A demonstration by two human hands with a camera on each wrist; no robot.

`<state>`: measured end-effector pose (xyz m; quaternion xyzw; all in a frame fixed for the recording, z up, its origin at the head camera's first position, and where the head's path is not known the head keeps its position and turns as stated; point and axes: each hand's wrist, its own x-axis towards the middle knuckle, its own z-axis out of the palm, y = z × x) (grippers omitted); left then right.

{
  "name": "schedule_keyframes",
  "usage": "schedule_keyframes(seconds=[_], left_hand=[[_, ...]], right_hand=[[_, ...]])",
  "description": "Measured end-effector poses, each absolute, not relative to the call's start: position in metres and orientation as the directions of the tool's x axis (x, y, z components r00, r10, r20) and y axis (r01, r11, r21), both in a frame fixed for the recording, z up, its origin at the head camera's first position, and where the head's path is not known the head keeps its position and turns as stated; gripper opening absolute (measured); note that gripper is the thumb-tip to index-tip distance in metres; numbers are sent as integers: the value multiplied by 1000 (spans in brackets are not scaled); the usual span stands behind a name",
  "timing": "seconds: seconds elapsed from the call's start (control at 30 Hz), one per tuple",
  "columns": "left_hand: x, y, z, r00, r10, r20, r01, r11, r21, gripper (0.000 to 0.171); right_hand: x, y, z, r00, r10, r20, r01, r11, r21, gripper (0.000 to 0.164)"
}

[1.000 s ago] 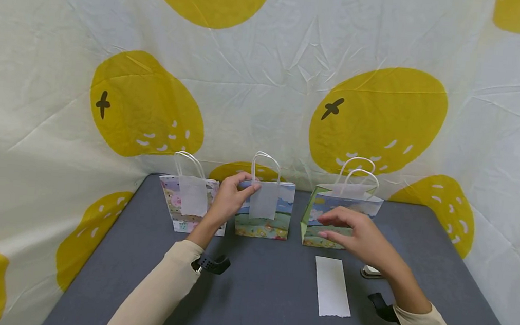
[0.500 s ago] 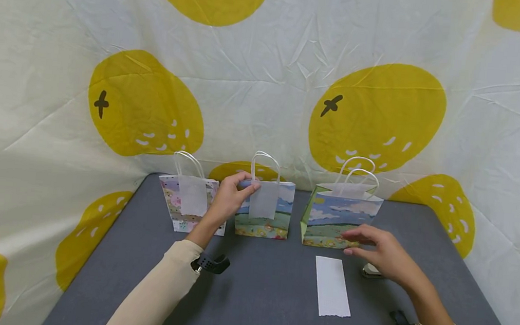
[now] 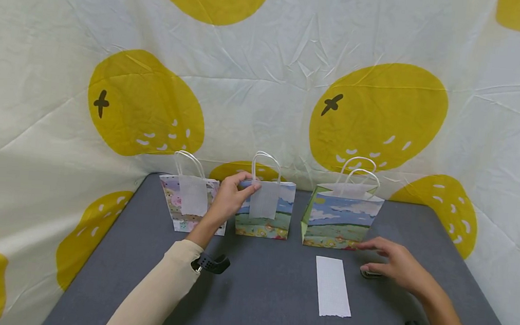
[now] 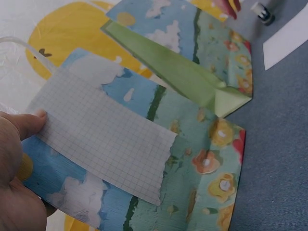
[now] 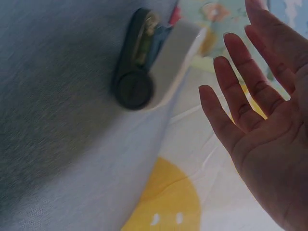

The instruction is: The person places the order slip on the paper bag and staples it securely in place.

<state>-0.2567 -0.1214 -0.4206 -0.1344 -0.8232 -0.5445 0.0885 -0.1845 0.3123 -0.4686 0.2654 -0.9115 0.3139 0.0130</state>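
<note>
With thumb and fingers, my left hand [image 3: 228,198] pinches a strip of grid paper [image 4: 106,137] against the top edge of the middle paper bag [image 3: 284,211]. The strip hangs down the bag's front, its torn end lowest. That bag has a sky-and-flowers print and white handles. My right hand [image 3: 399,267] hovers with fingers spread over a small stapler [image 5: 175,57], white on top with a dark base. In the right wrist view the fingers are apart from it. The thumb partly covers the stapler in the head view.
A pink-patterned paper bag [image 3: 170,196] with a white strip [image 3: 193,195] on its front stands at left. Another landscape-print bag [image 3: 338,221], opened wide, stands at right. A loose paper strip [image 3: 333,287] lies on the grey table [image 3: 272,292] before it.
My right hand has moved from in front of the right bag down and to the right, over the stapler. The left hand stays on the middle bag and strip.
</note>
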Motion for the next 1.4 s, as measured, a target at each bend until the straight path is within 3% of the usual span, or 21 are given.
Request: schedule_keyframes(seconds=[0.63,0.83,1.07,1.4], left_hand=[[-258,-122,-420,-948,130,289,317,350,881,16],[-258,-122,-419,-950,134,282,312,357,880,16],[-258,-124,-418,-947,154,281,319,352,880,17],[-257,-125,-417,-944,176,280,327,369,870,18]], right_hand=[[-188,345,-501,-874,-473,108,-438,671,-599,42],[-187,350,-504,-874,-484,45,-404,673,-620,39],[-188,353,-505,-869,-494,34,-409,676,-613,30],[-186,351,-504,-886,-464,12,-384,716,-583,28]])
